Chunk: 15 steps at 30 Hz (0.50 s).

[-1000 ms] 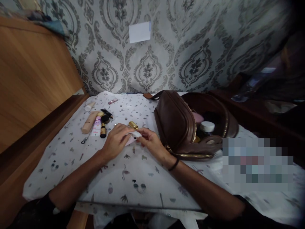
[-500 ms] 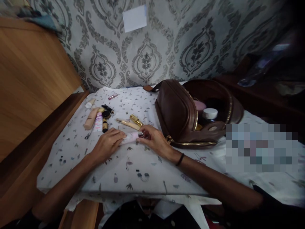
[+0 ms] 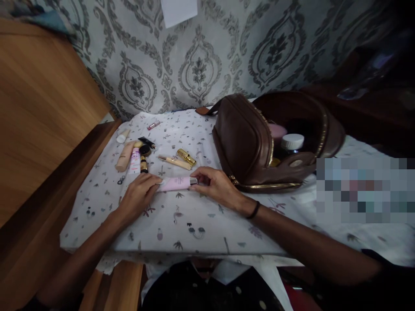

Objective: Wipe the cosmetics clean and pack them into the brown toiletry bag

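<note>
A pink tube (image 3: 177,183) with a silver cap lies level between my two hands, low over the patterned cloth (image 3: 201,224). The fingers of my left hand (image 3: 138,190) are closed on its left end. My right hand (image 3: 215,185), a dark band on its wrist, pinches the silver cap at the other end. Just beyond the tube are a cream-coloured stick (image 3: 177,162) and a gold tube (image 3: 186,157). Left of these lie a beige bottle (image 3: 125,157), a white and pink tube (image 3: 135,161) and a small black and gold bottle (image 3: 144,164).
An open brown bag (image 3: 241,138) holding a white-capped bottle (image 3: 292,141) stands right of my hands. A small pink tube (image 3: 153,125) lies near the patterned wall (image 3: 199,69). Wooden furniture (image 3: 45,95) borders the left side. A patch at the right is pixelated.
The view has shifted, so the bag and wall appear higher. More of the pink tube's printed side shows between my hands, and my left hand sits farther left along it.
</note>
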Each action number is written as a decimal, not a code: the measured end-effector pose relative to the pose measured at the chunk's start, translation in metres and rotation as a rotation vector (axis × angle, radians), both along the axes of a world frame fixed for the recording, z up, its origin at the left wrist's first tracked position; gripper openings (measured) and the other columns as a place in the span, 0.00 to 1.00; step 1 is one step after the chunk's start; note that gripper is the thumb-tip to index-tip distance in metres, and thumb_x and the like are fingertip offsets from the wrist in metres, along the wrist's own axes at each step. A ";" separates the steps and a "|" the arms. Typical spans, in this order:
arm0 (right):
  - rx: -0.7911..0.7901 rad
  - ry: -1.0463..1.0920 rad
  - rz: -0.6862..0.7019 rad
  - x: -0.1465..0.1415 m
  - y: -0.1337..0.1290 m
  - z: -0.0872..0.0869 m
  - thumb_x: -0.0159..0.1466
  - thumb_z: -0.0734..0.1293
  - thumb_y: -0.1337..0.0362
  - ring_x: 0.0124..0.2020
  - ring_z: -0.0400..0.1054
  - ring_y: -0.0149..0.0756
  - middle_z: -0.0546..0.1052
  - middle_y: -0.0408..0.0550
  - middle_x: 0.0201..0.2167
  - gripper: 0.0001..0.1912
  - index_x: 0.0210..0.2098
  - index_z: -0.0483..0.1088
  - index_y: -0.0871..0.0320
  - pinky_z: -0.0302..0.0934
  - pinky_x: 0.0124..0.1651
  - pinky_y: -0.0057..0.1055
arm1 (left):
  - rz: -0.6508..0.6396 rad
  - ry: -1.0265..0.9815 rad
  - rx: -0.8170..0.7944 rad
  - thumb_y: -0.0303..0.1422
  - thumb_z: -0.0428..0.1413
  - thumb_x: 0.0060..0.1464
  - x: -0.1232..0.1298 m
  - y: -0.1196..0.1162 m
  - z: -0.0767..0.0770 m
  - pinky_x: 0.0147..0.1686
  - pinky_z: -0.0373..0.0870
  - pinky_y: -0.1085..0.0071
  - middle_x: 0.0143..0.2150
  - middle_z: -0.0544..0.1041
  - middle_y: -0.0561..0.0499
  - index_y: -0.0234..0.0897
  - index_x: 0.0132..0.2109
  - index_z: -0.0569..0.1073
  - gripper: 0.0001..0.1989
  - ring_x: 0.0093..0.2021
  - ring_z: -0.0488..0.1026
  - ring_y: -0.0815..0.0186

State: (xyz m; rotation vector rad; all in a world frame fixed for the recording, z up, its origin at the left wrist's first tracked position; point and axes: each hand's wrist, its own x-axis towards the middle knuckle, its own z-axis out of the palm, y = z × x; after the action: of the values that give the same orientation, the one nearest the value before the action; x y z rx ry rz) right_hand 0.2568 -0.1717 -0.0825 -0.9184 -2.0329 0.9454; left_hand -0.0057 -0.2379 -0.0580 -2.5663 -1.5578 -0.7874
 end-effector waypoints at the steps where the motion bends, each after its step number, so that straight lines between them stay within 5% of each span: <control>1: 0.007 0.002 0.000 0.000 0.000 0.000 0.55 0.75 0.68 0.30 0.64 0.30 0.72 0.40 0.28 0.10 0.36 0.74 0.58 0.58 0.34 0.26 | -0.019 -0.002 0.005 0.30 0.50 0.66 0.007 0.002 0.001 0.44 0.73 0.63 0.42 0.80 0.45 0.36 0.45 0.77 0.11 0.44 0.75 0.59; 9: 0.128 -0.083 -0.051 -0.001 -0.005 0.002 0.53 0.76 0.71 0.29 0.62 0.30 0.70 0.41 0.27 0.12 0.32 0.70 0.59 0.55 0.33 0.26 | -0.150 0.014 -0.090 0.30 0.48 0.66 0.069 0.022 0.011 0.47 0.71 0.60 0.42 0.79 0.45 0.36 0.45 0.76 0.12 0.45 0.73 0.58; 15: 0.112 -0.135 -0.044 0.000 -0.006 0.004 0.53 0.76 0.71 0.29 0.62 0.30 0.70 0.40 0.28 0.12 0.32 0.69 0.58 0.54 0.33 0.25 | -0.139 -0.005 -0.229 0.33 0.48 0.66 0.049 0.027 0.017 0.46 0.69 0.63 0.39 0.78 0.48 0.38 0.43 0.75 0.11 0.43 0.73 0.60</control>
State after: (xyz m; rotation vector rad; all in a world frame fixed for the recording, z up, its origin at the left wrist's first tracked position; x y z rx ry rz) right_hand 0.2564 -0.1777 -0.0786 -0.9845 -2.1461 0.7561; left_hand 0.0434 -0.2104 -0.0414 -2.8623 -1.5694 -0.6614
